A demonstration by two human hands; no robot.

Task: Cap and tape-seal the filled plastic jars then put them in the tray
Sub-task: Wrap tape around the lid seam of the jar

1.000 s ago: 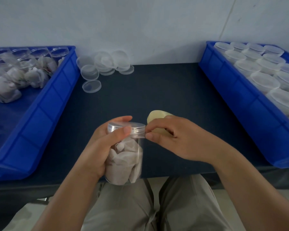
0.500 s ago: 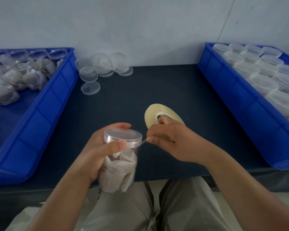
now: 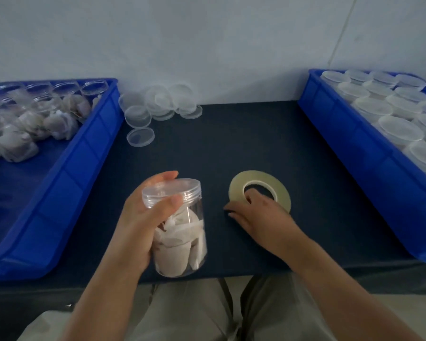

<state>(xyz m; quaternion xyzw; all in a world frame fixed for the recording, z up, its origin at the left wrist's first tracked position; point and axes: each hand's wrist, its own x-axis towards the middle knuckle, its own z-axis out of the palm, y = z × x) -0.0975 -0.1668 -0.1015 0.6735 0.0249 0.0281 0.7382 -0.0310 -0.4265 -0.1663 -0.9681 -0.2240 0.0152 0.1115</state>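
Blue tray, left (image 3: 89,173): plastic, at 9 o'clock on the table (image 3: 231,134), its long wall running along the table's left side.
Open jars (image 3: 59,114): clear plastic, lidless, stuffed with pale wrapped packets; they crowd the far half of the left tray, some upright along the back and some tipped over.
Loose lids (image 3: 158,104): clear round caps heaped at 11 o'clock, against the wall and just beside the left tray's far corner; one lies flat a little nearer than the rest.
Left hand (image 3: 138,225): wrapped round the jar from its left side, thumb pressed on the lid's threaded edge, fingertips showing past the far rim.
Jar (image 3: 180,242): clear and filled with pale wrapped packets, held at 7 o'clock over the table's near edge, tilted slightly, with its lid (image 3: 172,190) on.
Tape roll (image 3: 258,185): a thin ring of clear yellowish tape lying flat on the table at 5 o'clock, apart from the jar.
Right hand (image 3: 263,217): laid over the roll's near rim, one finger dipping into the core hole, another digit reaching left onto the table; whether it pinches the roll or only rests there cannot be told.
Blue tray, right (image 3: 354,153): at 3 o'clock, packed in rows with capped jars (image 3: 401,129), lids up.
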